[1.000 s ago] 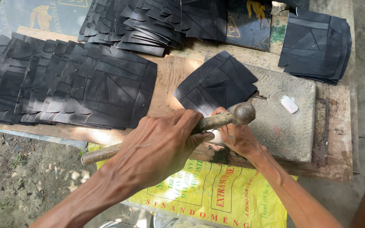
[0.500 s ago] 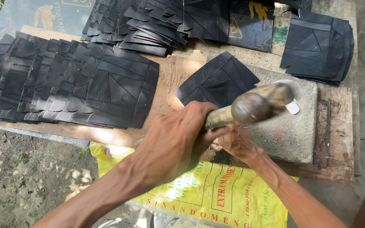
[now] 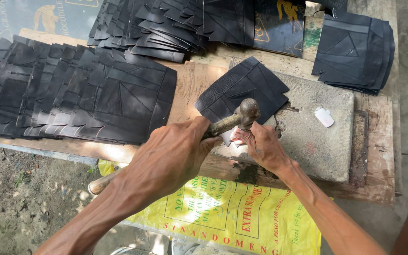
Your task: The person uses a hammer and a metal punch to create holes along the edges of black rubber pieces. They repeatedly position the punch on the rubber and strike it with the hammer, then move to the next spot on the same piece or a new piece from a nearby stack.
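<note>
We see the left hand [image 3: 173, 153] wrapped tight round the wooden handle of a hammer [image 3: 249, 112], fingers fully closed on the shaft about mid-length, butt end sticking out behind the wrist. Hammer head sits low, just over the near corner of a black cut piece [image 3: 242, 92] lying on a grey stone slab [image 3: 317, 137]. The right hand [image 3: 260, 146] rests on the slab edge just beside the hammer head, fingers curled and pinching something small at that corner; we cannot tell what it is, too hidden. The slab lies on a wooden bench [image 3: 190, 82]. To the left of it, overlapping rows of black pieces [image 3: 81, 94]; more stacked at the top [image 3: 166, 23] and another stack at the far right [image 3: 355, 47]. A small white scrap [image 3: 324, 117] lies on the slab, apart from the hands. A yellow printed sack [image 3: 232, 212] hangs below the bench front. Handling, as we judge it: the hammer looks head-heavy, rigid, wood handle dry and not slippery, best held where it is held or nearer the butt for swing. The black sheet looks thin, flexible, tough like rubber or leather, not fragile; likely to shift unless pinned flat near the struck corner, fingers kept clear.
</note>
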